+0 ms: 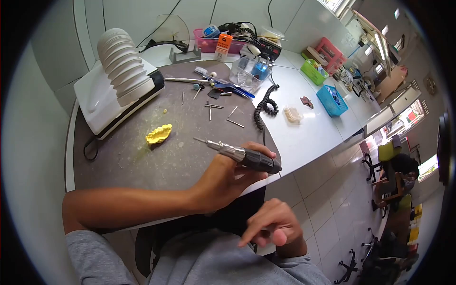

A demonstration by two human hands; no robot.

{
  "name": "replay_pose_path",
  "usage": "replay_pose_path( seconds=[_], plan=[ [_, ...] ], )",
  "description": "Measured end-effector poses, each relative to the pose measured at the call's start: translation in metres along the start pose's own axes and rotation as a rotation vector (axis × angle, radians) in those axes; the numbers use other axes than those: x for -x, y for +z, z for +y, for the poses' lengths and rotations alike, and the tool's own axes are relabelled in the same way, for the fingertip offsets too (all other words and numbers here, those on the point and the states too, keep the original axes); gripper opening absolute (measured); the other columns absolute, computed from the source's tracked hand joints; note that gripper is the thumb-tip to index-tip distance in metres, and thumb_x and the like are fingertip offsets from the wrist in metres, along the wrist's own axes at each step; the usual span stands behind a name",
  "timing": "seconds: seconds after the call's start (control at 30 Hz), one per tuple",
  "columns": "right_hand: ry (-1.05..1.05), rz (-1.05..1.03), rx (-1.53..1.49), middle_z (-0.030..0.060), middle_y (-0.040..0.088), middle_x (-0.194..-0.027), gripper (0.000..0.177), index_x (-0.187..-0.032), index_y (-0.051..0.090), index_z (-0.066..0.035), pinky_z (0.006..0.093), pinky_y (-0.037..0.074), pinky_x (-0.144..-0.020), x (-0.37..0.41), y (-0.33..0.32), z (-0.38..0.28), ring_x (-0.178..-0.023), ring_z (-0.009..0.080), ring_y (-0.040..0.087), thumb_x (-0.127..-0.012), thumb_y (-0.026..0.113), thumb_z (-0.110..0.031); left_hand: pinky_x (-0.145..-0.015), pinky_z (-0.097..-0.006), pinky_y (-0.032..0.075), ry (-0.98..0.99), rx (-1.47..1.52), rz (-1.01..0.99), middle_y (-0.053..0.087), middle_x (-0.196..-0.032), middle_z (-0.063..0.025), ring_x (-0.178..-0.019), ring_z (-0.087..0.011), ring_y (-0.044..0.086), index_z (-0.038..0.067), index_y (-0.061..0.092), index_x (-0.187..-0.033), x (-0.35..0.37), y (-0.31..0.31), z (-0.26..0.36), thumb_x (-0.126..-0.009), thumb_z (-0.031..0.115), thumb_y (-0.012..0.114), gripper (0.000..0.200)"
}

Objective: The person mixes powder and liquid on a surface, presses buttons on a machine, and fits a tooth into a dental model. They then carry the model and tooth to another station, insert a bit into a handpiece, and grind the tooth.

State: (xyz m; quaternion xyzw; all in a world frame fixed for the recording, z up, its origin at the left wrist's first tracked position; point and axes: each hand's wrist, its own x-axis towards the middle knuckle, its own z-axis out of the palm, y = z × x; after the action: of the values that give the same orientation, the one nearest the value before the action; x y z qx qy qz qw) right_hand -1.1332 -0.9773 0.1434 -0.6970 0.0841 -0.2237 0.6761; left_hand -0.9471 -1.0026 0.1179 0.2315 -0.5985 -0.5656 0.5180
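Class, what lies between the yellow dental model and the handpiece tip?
Only bare grey mat, seen in the head view; the left hand holds the handpiece short of the yellow dental model.

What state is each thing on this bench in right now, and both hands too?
left hand: closed around the handpiece.
handpiece: gripped, tip pointing toward the yellow cast.
right hand: low near the lap, loosely curled, holding nothing.
yellow cast: lying on the grey mat, untouched.
burs: loose, scattered on the mat.
coiled cord: slack, lying on the white table.
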Motion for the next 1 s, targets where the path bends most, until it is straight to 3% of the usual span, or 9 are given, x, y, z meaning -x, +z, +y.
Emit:
replay_pose_path(
  seconds=[0.2,0.3,0.33,0.43,0.47,0.6,0.73,0.9,1.0],
  plan=[
    [0.098,-0.049,-0.543,-0.0002,0.057,-0.072,0.101,-0.135,0.053,0.002,0.0207,0.037,-0.055,0.004,0.041,0.043,-0.058,0.0056,0.047,-0.076,0.063,-0.078,-0.100,-0.0421,0.052,0.632,-0.824,-0.299,0.056,-0.137,-0.0160,-0.122,-0.0354,0.059,0.010,0.061,-0.118,0.003,-0.009,0.015,-0.082,0.011,0.067,0.036],
    [0.062,0.058,-0.532,0.0002,0.057,-0.068,0.100,-0.126,0.057,0.009,0.0173,0.029,-0.046,0.005,0.053,0.053,-0.051,0.0044,0.045,-0.076,0.063,-0.078,-0.103,-0.0446,0.051,0.930,-1.242,-0.499,0.056,-0.138,-0.0125,-0.123,-0.0352,0.058,0.015,0.062,-0.115,0.007,-0.003,0.028,-0.085,0.023,0.063,0.031],
    [-0.006,0.053,-0.479,0.0037,0.063,-0.073,0.069,-0.110,0.066,0.003,0.0208,0.035,-0.050,0.003,0.053,0.052,-0.057,0.0092,0.051,-0.086,0.066,-0.061,-0.107,-0.0436,0.048,0.994,-1.310,-0.497,0.053,-0.138,-0.0092,-0.122,-0.0339,0.057,0.016,0.059,-0.109,0.009,0.000,0.025,-0.083,0.032,0.060,0.030],
    [-0.056,-0.088,-0.321,0.0072,0.067,-0.077,0.039,-0.094,0.071,0.000,0.0267,0.041,-0.056,0.002,0.052,0.056,-0.065,0.0141,0.056,-0.092,0.065,-0.039,-0.109,-0.0433,0.046,0.951,-1.307,-0.556,0.051,-0.140,-0.0090,-0.124,-0.0336,0.056,0.017,0.058,-0.106,0.016,0.006,0.037,-0.084,0.031,0.060,0.027],
    [-0.027,-0.079,-0.311,0.0087,0.067,-0.076,0.024,-0.087,0.072,0.000,0.0304,0.044,-0.060,0.005,0.051,0.048,-0.068,0.0163,0.059,-0.091,0.063,-0.023,-0.109,-0.0432,0.046,0.903,-1.327,-0.580,0.050,-0.142,-0.0107,-0.125,-0.0326,0.055,0.017,0.058,-0.121,0.020,0.010,0.039,-0.085,0.027,0.060,0.037],
    [-0.269,-0.215,-0.213,0.0072,0.066,-0.077,0.018,-0.089,0.073,-0.002,0.0283,0.046,-0.061,0.007,0.047,0.051,-0.070,0.0175,0.061,-0.088,0.065,-0.017,-0.111,-0.0438,0.040,0.586,-1.259,-0.415,0.046,-0.145,-0.0173,-0.129,-0.0340,0.051,0.013,0.034,-0.152,0.029,0.034,0.031,-0.086,0.020,0.065,0.073],
    [-0.291,-0.209,0.014,0.0065,0.063,-0.084,0.018,-0.096,0.072,-0.005,0.0297,0.047,-0.065,0.012,0.059,0.035,-0.072,0.0173,0.060,-0.088,0.070,-0.021,-0.116,-0.0436,0.035,0.423,-1.118,-0.305,0.034,-0.154,-0.0159,-0.142,-0.0349,0.034,0.011,0.041,-0.147,0.013,0.055,0.010,-0.076,0.018,0.077,0.080],
    [-0.336,-0.093,0.139,0.0082,0.063,-0.082,0.026,-0.103,0.074,-0.005,0.0294,0.050,-0.061,0.023,0.076,0.024,-0.071,0.0181,0.062,-0.087,0.074,-0.026,-0.117,-0.0425,0.034,0.477,-1.110,-0.304,0.037,-0.152,-0.0148,-0.140,-0.0343,0.036,0.009,0.049,-0.140,0.009,0.076,-0.028,-0.078,0.019,0.077,0.069],
    [-0.571,0.116,0.244,0.0073,0.064,-0.083,0.031,-0.100,0.075,-0.008,0.0245,0.048,-0.056,0.035,0.067,0.020,-0.058,0.0131,0.058,-0.090,0.073,-0.037,-0.113,-0.0401,0.038,0.486,-1.045,-0.187,0.051,-0.138,-0.0163,-0.134,-0.0318,0.044,0.003,0.056,-0.130,0.036,0.078,-0.042,-0.080,0.017,0.073,0.055]
  ],
)
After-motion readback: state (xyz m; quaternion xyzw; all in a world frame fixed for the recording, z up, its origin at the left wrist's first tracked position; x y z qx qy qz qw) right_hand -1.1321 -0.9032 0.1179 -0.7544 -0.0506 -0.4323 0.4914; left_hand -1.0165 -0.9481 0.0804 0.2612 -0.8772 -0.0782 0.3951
